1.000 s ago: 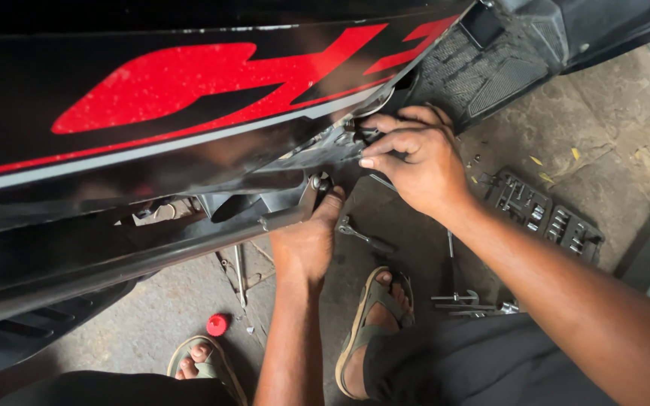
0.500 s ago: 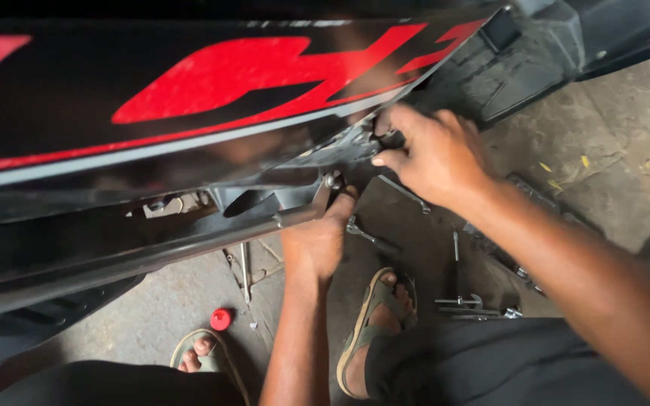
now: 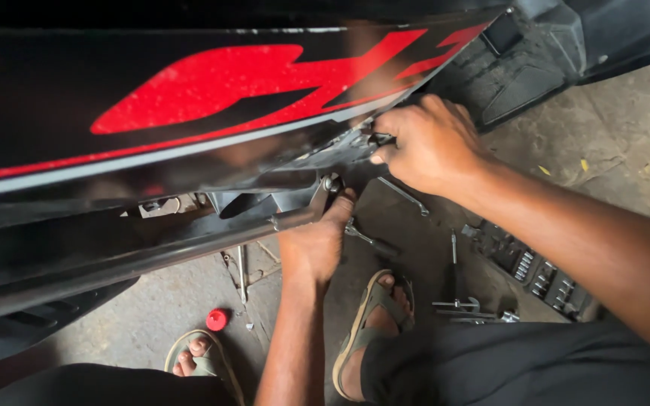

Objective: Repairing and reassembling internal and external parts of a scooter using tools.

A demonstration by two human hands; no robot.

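A glossy black scooter body panel (image 3: 189,98) with red graphics fills the upper view. My left hand (image 3: 314,244) reaches up under its lower edge and grips a metal spanner (image 3: 306,212) set on a fastener there. My right hand (image 3: 426,143) is closed on a small tool or part at the panel's edge, near dark metal fittings (image 3: 355,139); what it pinches is mostly hidden by the fingers.
On the concrete floor lie a socket set tray (image 3: 539,271), loose wrenches (image 3: 404,195) and T-handle tools (image 3: 457,304), and a red cap (image 3: 217,319). My sandalled feet (image 3: 374,316) rest below. The scooter's black footboard (image 3: 520,75) is at the upper right.
The view has shifted slightly, with the panel sliding right in frame. My right hand has stayed at the panel's edge, its fingers working. The left hand has kept its hold below.
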